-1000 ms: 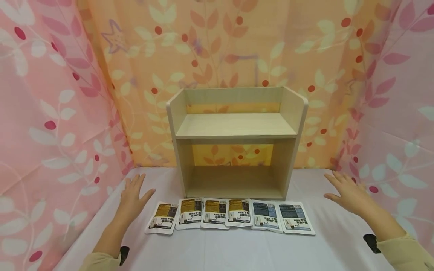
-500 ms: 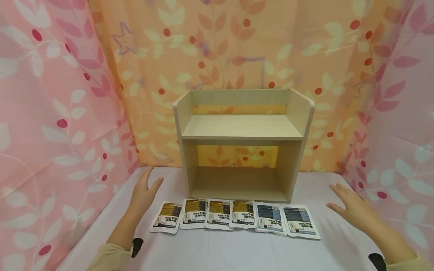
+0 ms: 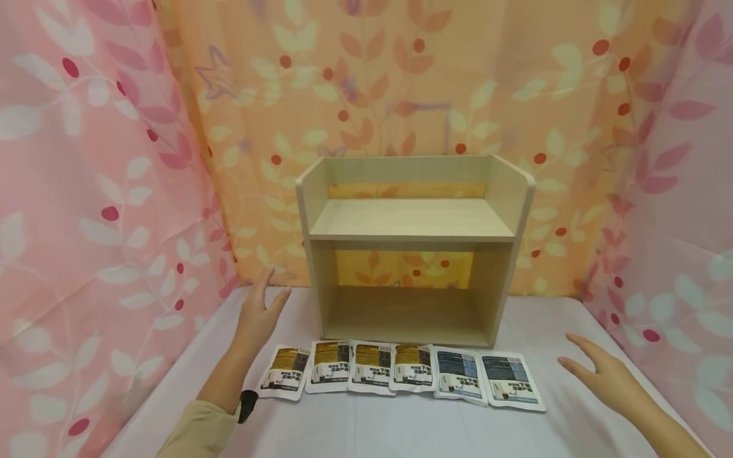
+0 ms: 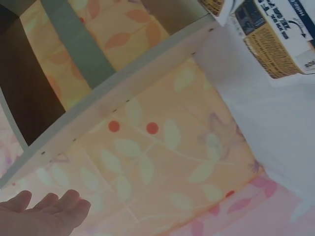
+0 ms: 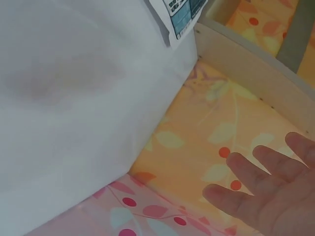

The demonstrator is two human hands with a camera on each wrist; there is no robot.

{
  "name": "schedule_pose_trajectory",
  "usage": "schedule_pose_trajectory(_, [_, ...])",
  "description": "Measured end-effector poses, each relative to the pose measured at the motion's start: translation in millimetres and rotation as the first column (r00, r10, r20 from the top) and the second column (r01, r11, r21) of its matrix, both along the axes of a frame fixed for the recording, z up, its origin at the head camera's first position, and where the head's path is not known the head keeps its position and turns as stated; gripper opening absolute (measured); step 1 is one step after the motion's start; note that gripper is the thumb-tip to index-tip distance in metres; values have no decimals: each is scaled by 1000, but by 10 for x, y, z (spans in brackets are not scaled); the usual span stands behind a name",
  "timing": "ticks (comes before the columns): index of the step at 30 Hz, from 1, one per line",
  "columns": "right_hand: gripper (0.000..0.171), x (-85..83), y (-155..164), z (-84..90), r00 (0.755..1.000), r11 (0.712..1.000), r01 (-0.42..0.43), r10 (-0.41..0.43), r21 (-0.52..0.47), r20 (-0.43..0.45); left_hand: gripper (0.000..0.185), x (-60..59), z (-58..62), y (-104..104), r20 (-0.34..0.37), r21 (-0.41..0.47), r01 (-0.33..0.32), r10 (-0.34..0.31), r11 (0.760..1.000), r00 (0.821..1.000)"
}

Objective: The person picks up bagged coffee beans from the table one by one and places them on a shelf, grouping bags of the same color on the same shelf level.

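Several flat white-edged packets lie in a row on the table in front of the shelf. Those on the left have brown-gold labels, such as the leftmost packet (image 3: 285, 372); the two on the right, including the rightmost packet (image 3: 512, 380), are dark blue. My left hand (image 3: 258, 321) hovers beyond the left end of the row, fingers extended and thumb apart, holding nothing. Past the other end, my right hand (image 3: 608, 376) is held with its fingers spread and nothing in it. Each wrist view shows the same bare fingers, apart from the packets.
A pale wooden two-tier shelf (image 3: 412, 238) stands behind the packets, its upper board (image 3: 409, 217) bare. White cloth covers the table (image 3: 366, 432). Floral curtains rise on three sides: pink at left (image 3: 114, 254) and right, orange (image 3: 401, 76) at the back.
The head view has shifted, moving the shelf and packets rightward in frame. My left hand has come in closer toward the shelf's left side; the right hand sits lower in frame. The packets keep their row.
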State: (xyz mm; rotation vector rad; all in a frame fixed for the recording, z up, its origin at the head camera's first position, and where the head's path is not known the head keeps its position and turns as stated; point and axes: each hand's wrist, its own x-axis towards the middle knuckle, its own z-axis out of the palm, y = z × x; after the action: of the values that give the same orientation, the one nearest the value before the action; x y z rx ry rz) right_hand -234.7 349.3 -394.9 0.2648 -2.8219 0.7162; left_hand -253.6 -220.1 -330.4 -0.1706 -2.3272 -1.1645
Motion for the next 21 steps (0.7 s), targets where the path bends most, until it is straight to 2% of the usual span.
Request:
schedule_pose_trajectory(7, [62,42,-48,2,998,997,51,-48,-57,44,60,-11,173,-11,19,14,-19,19,1000,1000])
schedule_pose_trajectory(13, [60,94,-95,-23,997,987,50,-41,-150,58,60,-55,319,20,15,70,5,-6,998,1000])
schedule_pose_trajectory(18, [59,117,-122,-40,993,968,66,-41,-244,110,58,-115,391,107,-2,97,41,-41,994,999])
schedule_pose_trajectory(21, [60,129,-129,-70,981,947,107,-52,-302,185,59,-141,417,153,4,118,53,-54,992,999])
